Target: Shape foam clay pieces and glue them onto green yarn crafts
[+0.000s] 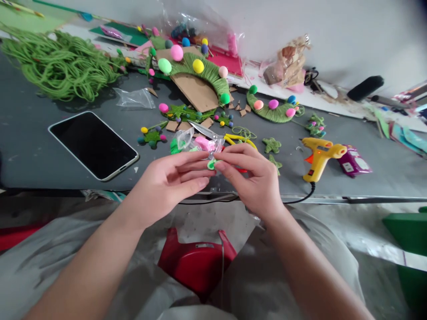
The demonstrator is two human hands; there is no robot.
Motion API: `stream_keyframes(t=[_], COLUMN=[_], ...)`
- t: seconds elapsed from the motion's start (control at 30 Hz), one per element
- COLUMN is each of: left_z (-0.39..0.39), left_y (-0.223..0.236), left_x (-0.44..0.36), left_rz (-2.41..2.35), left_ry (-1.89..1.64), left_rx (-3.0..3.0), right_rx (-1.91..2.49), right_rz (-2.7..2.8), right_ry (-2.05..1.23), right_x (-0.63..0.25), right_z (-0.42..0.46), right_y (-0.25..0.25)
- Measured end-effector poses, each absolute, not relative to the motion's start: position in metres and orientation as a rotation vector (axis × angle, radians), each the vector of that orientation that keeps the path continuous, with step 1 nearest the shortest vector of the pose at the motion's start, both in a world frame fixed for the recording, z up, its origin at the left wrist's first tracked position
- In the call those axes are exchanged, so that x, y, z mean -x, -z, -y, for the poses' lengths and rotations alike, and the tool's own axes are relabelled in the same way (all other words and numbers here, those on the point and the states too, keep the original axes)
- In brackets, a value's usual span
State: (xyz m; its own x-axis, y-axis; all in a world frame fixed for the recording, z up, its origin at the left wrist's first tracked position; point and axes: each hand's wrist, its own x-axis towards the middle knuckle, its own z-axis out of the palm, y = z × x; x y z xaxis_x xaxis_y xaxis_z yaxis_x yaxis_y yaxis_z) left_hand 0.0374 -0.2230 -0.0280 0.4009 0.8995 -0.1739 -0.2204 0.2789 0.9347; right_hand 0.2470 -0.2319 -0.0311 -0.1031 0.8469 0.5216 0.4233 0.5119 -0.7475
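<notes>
A small round green piece with a pale rim (pixel 211 165) sits at the fingertips of both hands, above the table's front edge. My right hand (pixel 255 178) pinches it between thumb and fingers. My left hand (pixel 175 180) has its fingers stretched out, the tips touching or just beside the piece; its thumb is apart. Just behind the hands lie plastic bags with pink and green contents (pixel 203 143), scissors with yellow handles (pixel 240 139) and something red, partly hidden by my right hand. Green yarn stars (pixel 271 145) lie beyond my right hand.
A phone (pixel 93 144) lies left, a yellow glue gun (pixel 320 155) and purple packet (pixel 354 161) right. Behind are green yarn (pixel 63 64), a yarn-wrapped arc with colored balls (pixel 200 73), a smaller crescent (pixel 275 109) and cardboard scraps. A red stool (pixel 198 262) stands below.
</notes>
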Motion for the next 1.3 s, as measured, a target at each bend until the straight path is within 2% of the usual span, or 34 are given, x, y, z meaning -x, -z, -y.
stream_keyframes(t=[0.17, 0.33, 0.5, 0.87, 1.3], left_z=[0.2248, 0.2250, 0.2249, 0.2293, 0.2267], left_y=[0.0296, 0.0276, 0.0275, 0.0269, 0.0235], left_x=[-0.0387, -0.0409, -0.0399, -0.0408, -0.0439], left_rz=[-0.796, -0.960, -1.020, -0.779, -1.046], left_ry=[-0.891, -0.928, -0.916, -0.803, -0.983], left_rx=[-0.946, -0.978, -0.998, -0.934, -0.955], right_rx=[1.022, 1.038, 0.980, 0.986, 0.953], right_rz=[1.856, 1.935, 2.012, 1.898, 1.936], right_ry=[-0.457, -0.544, -0.454, -0.328, -0.346], right_x=[-0.2450, -0.2443, -0.2458, -0.2463, -0.2465], right_z=[0.2321, 0.2355, 0.2364, 0.2317, 0.2355], right_y=[0.0368, 0.0339, 0.0332, 0.0352, 0.0286])
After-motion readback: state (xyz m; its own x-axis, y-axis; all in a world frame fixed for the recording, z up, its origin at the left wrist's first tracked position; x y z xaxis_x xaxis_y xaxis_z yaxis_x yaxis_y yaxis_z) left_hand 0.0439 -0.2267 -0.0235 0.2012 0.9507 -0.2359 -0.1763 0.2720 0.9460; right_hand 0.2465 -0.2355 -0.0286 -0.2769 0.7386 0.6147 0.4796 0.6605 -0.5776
